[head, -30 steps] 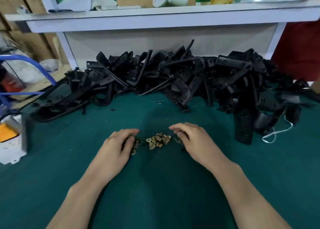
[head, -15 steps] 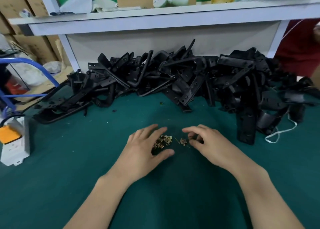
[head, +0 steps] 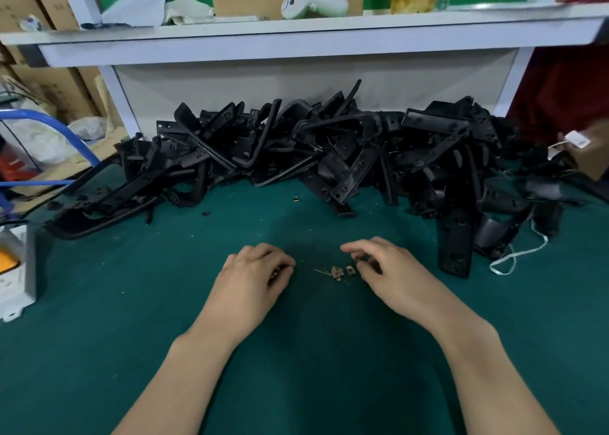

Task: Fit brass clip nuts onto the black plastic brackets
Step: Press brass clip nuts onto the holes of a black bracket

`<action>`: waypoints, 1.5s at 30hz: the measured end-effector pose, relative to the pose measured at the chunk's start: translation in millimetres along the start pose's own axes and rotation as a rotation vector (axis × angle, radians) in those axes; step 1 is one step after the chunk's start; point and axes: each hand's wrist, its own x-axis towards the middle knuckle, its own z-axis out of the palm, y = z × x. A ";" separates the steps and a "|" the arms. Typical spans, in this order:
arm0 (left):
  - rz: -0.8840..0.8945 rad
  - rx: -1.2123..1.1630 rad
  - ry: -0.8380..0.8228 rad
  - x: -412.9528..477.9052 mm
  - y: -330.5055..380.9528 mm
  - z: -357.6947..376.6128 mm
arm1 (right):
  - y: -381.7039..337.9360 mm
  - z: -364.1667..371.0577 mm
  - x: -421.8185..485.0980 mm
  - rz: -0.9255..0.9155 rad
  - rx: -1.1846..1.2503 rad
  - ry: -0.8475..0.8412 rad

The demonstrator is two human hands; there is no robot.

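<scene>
Leftward the left hand (head: 253, 279) had drawn since a moment before, its fingers now curled under and closed round some clip nuts (head: 339, 272), a glint of brass showing beneath. A few more lay loose between the hands. The right hand (head: 392, 270) pinched one, thumb against forefinger. Brackets (head: 329, 151) lay heaped well beyond both hands.

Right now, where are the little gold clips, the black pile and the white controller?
gold clips (head: 336, 272), head view, on the biggest loose clip.
black pile (head: 346, 158), head view, on a bracket in mid-heap.
white controller (head: 313, 1), head view, on its rounded body.
</scene>
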 end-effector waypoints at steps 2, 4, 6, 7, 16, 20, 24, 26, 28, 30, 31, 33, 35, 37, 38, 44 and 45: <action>-0.001 0.024 0.047 -1.5 -0.6 -1.3 | -0.5 1.8 1.0 0.004 -0.040 -0.034; 0.028 0.038 0.087 1.9 9.9 0.8 | -1.7 3.7 2.8 0.010 -0.108 -0.056; 0.055 0.050 0.029 8.2 26.0 7.2 | -3.1 5.2 4.0 0.017 -0.136 -0.040; 0.075 0.066 -0.019 11.5 32.7 12.1 | -3.4 5.8 4.4 0.018 -0.139 -0.027; 0.092 -0.160 0.014 18.0 37.1 12.8 | -1.0 5.3 6.2 0.041 -0.083 0.073; -0.114 -0.233 0.102 10.6 17.1 -4.2 | -2.4 5.5 6.4 0.098 0.165 0.161; -0.116 -0.110 0.072 4.4 0.9 -11.1 | -3.1 0.4 10.1 0.184 0.655 0.249; -0.090 -0.039 0.062 3.3 -1.5 -10.5 | -2.9 -2.8 11.3 0.240 0.912 0.295; -0.087 -0.002 0.072 3.4 -1.1 -10.5 | -1.9 -4.6 12.4 0.277 1.101 0.330; -0.093 0.011 0.109 4.7 -0.3 -11.4 | -0.6 -5.0 12.8 0.300 1.215 0.342; -0.101 0.017 0.144 5.4 -0.5 -12.2 | -0.1 -4.5 13.2 0.305 1.254 0.344; -0.147 0.009 0.236 7.1 -2.1 -15.4 | 0.7 -3.6 14.1 0.309 1.303 0.350; -0.242 -0.057 0.348 9.2 -4.8 -20.3 | 1.7 -3.4 15.0 0.317 1.348 0.366; -0.361 -0.180 0.472 10.4 -9.3 -25.5 | 3.0 -3.3 16.2 0.344 1.402 0.392; -0.423 -0.263 0.530 11.2 -12.6 -28.0 | 3.4 -3.2 16.9 0.360 1.436 0.403; -0.747 -0.659 0.642 17.5 -34.1 -34.1 | 1.3 1.9 21.8 0.412 1.658 0.392; -0.761 -0.688 0.644 18.6 -35.2 -33.9 | 0.7 3.0 22.9 0.398 1.664 0.385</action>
